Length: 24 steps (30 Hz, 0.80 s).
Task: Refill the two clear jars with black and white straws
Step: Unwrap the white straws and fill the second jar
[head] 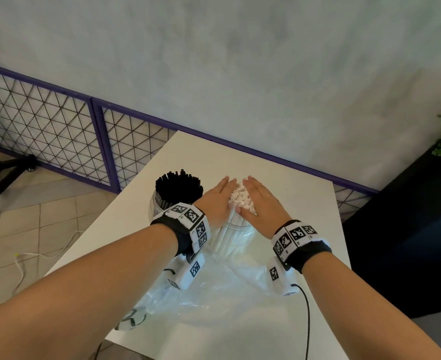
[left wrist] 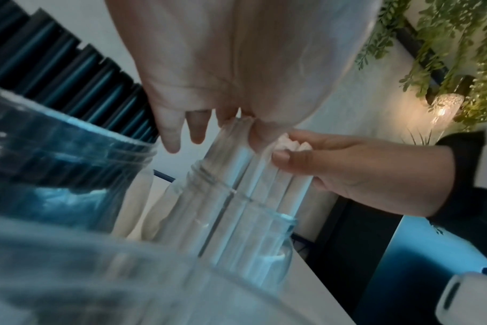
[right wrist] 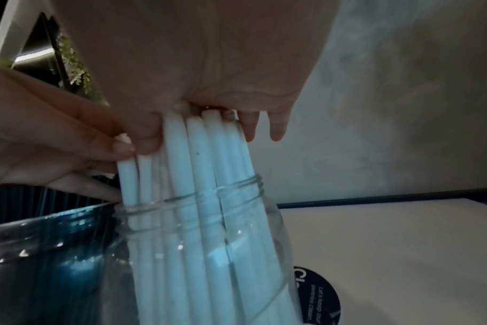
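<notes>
On the white desk (head: 279, 178), both hands cup the white straws (head: 241, 197) standing in the right clear jar (head: 236, 239). Left hand (head: 215, 201) and right hand (head: 262, 203) press their straight fingers against the bundle's top. Black straws (head: 178, 187) fill the left jar (head: 157, 206) just beside it.

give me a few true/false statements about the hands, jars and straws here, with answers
1. Both hands are at the white straws. True: the left hand and right hand flank the bundle with straight fingers.
2. The black straws lie loose on the table. False: they stand in a clear jar.
3. The white straws stand in their own jar. True.
4. The black straws' jar is to the right of the white ones. False: it is to their left.
5. A crumpled clear plastic bag lies on the table nearer the person than the jars. True.
</notes>
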### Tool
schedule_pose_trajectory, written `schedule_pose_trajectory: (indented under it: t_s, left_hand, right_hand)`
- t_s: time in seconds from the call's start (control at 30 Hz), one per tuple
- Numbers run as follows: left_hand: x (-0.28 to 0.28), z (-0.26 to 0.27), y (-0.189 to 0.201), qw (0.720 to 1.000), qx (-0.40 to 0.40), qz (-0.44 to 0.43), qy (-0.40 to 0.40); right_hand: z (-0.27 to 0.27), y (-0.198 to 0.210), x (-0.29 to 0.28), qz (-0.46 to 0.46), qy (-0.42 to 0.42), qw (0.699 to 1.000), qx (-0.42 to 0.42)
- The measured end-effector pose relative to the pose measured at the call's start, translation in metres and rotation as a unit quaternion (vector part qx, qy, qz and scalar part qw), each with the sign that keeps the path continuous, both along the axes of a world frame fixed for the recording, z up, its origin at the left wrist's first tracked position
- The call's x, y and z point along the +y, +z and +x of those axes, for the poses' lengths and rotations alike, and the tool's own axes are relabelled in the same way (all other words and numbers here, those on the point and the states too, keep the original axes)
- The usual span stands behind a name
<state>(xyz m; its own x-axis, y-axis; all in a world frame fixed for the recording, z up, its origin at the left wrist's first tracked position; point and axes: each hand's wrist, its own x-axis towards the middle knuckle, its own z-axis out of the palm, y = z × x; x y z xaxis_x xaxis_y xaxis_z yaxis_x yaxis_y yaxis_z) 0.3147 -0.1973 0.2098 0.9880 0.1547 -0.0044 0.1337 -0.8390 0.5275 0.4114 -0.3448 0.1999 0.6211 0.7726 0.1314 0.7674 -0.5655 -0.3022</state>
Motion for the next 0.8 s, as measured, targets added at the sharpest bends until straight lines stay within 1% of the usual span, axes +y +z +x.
schedule_pose_trajectory:
  t_s: [0.13,0.2,0.27,0.33,0.4,0.47,0.57,0.6,0.63,0.7,0.77,0.8]
  left_hand:
    - [0.000,0.002,0.002,0.997,0.078,0.001,-0.004]
    - [-0.002,-0.001,0.004,0.996,0.090,0.002,0.004]
    - [-0.006,-0.006,0.005,0.997,0.078,-0.019,0.011]
    - [-0.008,-0.014,0.008,0.996,0.062,-0.056,0.011]
    - [-0.009,-0.027,0.015,0.995,0.054,-0.080,0.008]
    - [-0.007,-0.045,0.030,0.996,0.050,-0.074,-0.004]
    - [-0.007,-0.079,0.051,0.994,0.061,-0.058,-0.064]
    - [-0.010,-0.091,0.054,0.992,0.076,-0.045,-0.092]
    - [-0.014,-0.104,0.052,0.988,0.094,-0.012,-0.122]
    - [-0.026,-0.125,0.035,0.972,0.128,0.103,-0.167]
    - [-0.035,-0.134,0.012,0.955,0.136,0.198,-0.173]
    - [-0.036,-0.135,0.002,0.953,0.131,0.219,-0.161]
  right_hand:
    - [0.001,0.008,0.000,-0.065,-0.015,0.998,0.001]
    - [0.001,0.015,0.002,-0.113,-0.025,0.993,0.013]
    - [0.001,0.020,0.002,-0.131,-0.029,0.990,0.031]
    - [0.000,0.022,0.000,-0.088,-0.028,0.994,0.059]
    - [-0.005,0.028,-0.006,-0.010,-0.037,0.996,0.082]
    - [-0.010,0.038,-0.016,0.069,-0.055,0.991,0.097]
    - [-0.014,0.054,-0.036,0.144,-0.090,0.977,0.131]
    - [-0.015,0.057,-0.043,0.161,-0.101,0.971,0.146]
    - [-0.017,0.059,-0.049,0.172,-0.108,0.966,0.159]
    - [-0.021,0.060,-0.060,0.179,-0.117,0.961,0.173]
    - [-0.027,0.057,-0.068,0.172,-0.118,0.960,0.184]
    - [-0.031,0.054,-0.072,0.162,-0.116,0.961,0.190]
